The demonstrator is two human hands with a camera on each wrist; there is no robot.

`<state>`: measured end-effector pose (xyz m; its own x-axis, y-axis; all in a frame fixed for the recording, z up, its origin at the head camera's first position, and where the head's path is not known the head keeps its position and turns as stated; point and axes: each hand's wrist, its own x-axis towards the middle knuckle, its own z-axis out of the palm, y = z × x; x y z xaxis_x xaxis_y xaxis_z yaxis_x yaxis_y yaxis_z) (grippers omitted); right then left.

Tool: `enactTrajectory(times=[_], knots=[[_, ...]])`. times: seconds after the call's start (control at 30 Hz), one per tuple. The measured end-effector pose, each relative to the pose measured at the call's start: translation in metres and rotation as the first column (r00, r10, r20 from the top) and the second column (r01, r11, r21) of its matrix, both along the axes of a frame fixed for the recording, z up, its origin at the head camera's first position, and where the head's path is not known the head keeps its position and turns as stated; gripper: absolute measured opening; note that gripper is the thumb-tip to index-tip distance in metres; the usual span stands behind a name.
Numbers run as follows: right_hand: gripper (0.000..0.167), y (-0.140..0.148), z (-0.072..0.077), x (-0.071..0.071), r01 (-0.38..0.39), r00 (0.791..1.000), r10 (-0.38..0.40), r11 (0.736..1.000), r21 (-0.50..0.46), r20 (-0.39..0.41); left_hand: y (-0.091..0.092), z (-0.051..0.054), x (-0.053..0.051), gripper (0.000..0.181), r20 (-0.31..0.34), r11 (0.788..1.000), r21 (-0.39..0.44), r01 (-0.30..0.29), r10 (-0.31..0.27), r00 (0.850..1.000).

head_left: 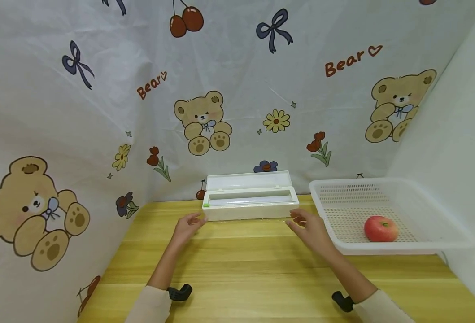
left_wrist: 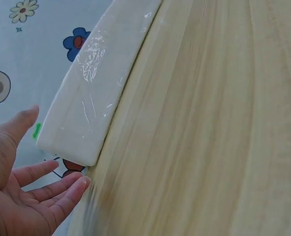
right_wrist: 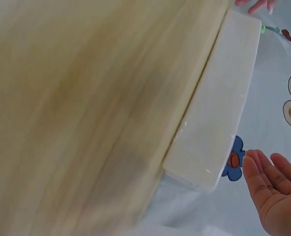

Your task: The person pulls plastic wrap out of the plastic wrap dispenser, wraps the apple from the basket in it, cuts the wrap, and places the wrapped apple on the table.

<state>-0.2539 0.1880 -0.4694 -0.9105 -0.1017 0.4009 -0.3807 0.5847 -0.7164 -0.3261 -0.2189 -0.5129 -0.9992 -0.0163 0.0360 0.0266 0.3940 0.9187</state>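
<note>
A long white cling film dispenser [head_left: 250, 212] stands on the table against the back cloth, its lid [head_left: 248, 181] raised. A pale roll [head_left: 251, 200] lies inside, and a small green piece [head_left: 206, 205] sits at the front left corner. Clear film shines on the front in the left wrist view. Beside the left end is my left hand [head_left: 187, 229], fingers loosely spread and holding nothing. My right hand [head_left: 311, 229] hovers near the right end with relaxed fingers; in the right wrist view a gap separates its fingers from the dispenser.
To the right is a white plastic basket [head_left: 382, 246] with a red apple [head_left: 381, 229] in it. A bear-printed cloth [head_left: 241, 80] hangs behind and at the left. The wooden table [head_left: 245, 269] extends toward me, and a white wall [head_left: 455, 148] borders the right.
</note>
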Motion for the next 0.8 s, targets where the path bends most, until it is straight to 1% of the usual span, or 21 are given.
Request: enactTrajectory(times=[0.17,0.3,0.4,0.5,0.57,0.67,0.8], knots=[[0.038,-0.007,-0.010,-0.003,0.005,0.993,-0.001,1.000,-0.026,0.118,0.003,-0.006,-0.002,0.056,0.008,0.997,0.068,0.027,-0.027,1.000],[0.036,-0.008,-0.016,-0.005,0.012,0.986,-0.004,0.999,-0.046,0.166,0.006,-0.009,-0.004,0.052,0.013,0.992,0.122,0.018,-0.019,1.000],[0.036,-0.006,-0.020,-0.008,0.023,0.980,-0.009,0.997,-0.070,0.198,0.009,-0.009,-0.006,0.051,0.032,0.988,0.152,0.010,-0.015,0.999],[0.039,-0.004,-0.022,-0.011,0.047,0.972,-0.024,0.994,-0.095,0.235,0.011,-0.008,-0.009,0.050,0.044,0.988,0.156,0.005,-0.012,0.999],[0.041,-0.003,-0.023,-0.012,0.060,0.967,-0.032,0.993,-0.104,0.252,0.011,-0.008,-0.010,0.049,0.041,0.989,0.146,0.001,-0.007,0.999],[0.043,0.000,-0.027,-0.015,0.076,0.963,-0.047,0.992,-0.104,0.264,0.012,-0.008,-0.011,0.046,0.043,0.993,0.119,-0.013,0.008,0.999],[0.045,0.003,-0.031,-0.018,0.097,0.955,-0.065,0.991,-0.097,0.289,0.012,-0.008,-0.010,0.041,0.064,0.994,0.101,-0.038,0.032,0.997]])
